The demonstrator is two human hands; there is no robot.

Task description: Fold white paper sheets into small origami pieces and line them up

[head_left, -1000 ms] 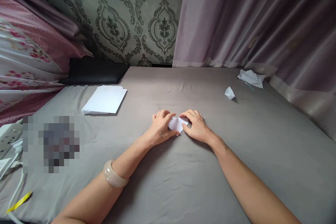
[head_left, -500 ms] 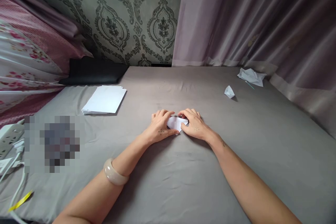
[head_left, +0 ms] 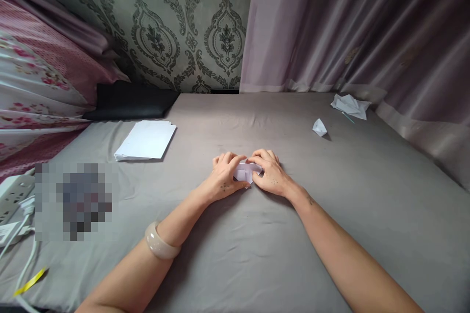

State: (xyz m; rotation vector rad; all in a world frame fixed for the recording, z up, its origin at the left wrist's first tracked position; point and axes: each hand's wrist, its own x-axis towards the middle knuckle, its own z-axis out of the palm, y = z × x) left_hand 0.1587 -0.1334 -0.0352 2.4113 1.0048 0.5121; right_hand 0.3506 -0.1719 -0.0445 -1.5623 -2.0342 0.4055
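Note:
A small piece of folded white paper [head_left: 244, 173] is held between my two hands, low over the grey cloth surface [head_left: 235, 239]. My left hand [head_left: 226, 175] grips its left side, thumb along the near edge and index finger at the far edge. On the right side, my right hand [head_left: 269, 172] pinches the paper with thumb and index finger. The paper's right part bends up a little, and its lower tip points toward me. Fingers cover both of its ends.
A stack of white paper [head_left: 147, 140] lies at the left, before a black folded item [head_left: 135, 101]. At the right are a small folded paper shape [head_left: 319, 127] and crumpled papers [head_left: 350, 105]. A white power strip [head_left: 14, 198] and yellow strip [head_left: 31, 281] are at the left edge.
The right part of the folded paper has bent upward and inward, and my right fingers have moved slightly left across its far edge. My left hand stays nearly in place.

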